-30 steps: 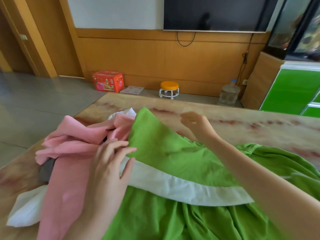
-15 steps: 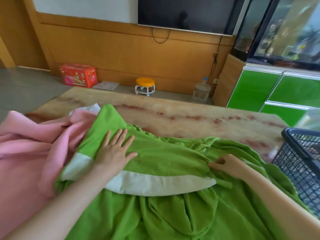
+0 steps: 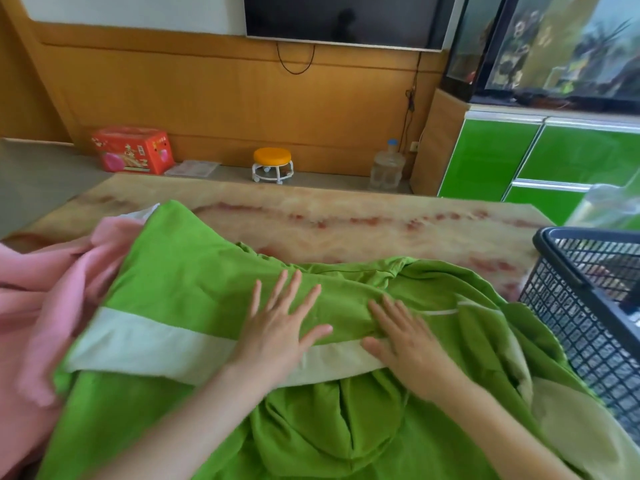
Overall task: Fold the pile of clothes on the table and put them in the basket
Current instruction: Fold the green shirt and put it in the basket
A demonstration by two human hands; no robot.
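Note:
A green garment point(image 3: 194, 282) with a pale band along its folded edge lies spread over the table point(image 3: 346, 233). My left hand point(image 3: 280, 327) presses flat on the fold near its middle, fingers spread. My right hand point(image 3: 405, 337) lies flat beside it, fingers straight, on the same fold. A pink garment point(image 3: 45, 299) is bunched at the left, partly under the green one, with a bit of white cloth showing behind it. A dark mesh basket point(image 3: 585, 313) stands at the table's right end.
Beyond the table's far edge on the floor are a red box point(image 3: 133, 148), a small orange-topped stool point(image 3: 272, 165) and a water jug point(image 3: 387, 166). Green cabinets point(image 3: 540, 161) stand at the right behind the basket.
My left hand slid right along the green fold toward the middle. My right hand let go of the bunched cloth and came in flat beside the left. The view shifted right.

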